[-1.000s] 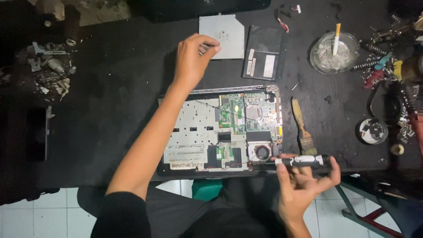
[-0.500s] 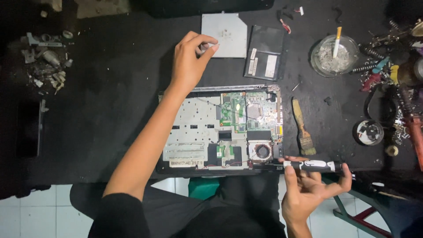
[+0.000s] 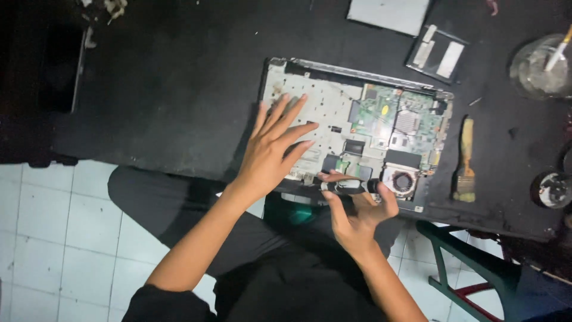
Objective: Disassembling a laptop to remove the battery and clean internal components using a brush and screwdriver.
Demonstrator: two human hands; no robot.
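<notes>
An opened laptop base [image 3: 333, 107] lies on the black table, its green circuit board [image 3: 387, 119] and round fan [image 3: 400, 180] bare. My left hand [image 3: 271, 152] rests flat on the metal plate at the base's near left, fingers spread and holding nothing. My right hand [image 3: 354, 217] is at the near edge of the base. Its fingers are curled around a slim black bar-shaped part [image 3: 348, 187] held against that edge, just left of the fan.
A wooden-handled brush [image 3: 465, 161] lies right of the laptop. A flat grey drive [image 3: 390, 12] and a dark drive caddy [image 3: 438, 56] sit beyond it. A glass dish [image 3: 539, 68] and a small round tin [image 3: 551, 189] stand at right. A green chair frame [image 3: 471, 268] is below.
My left hand came back from the far side of the table and now lies on the laptop base. My right hand carried the black part leftwards to the base's near edge. The camera moved closer.
</notes>
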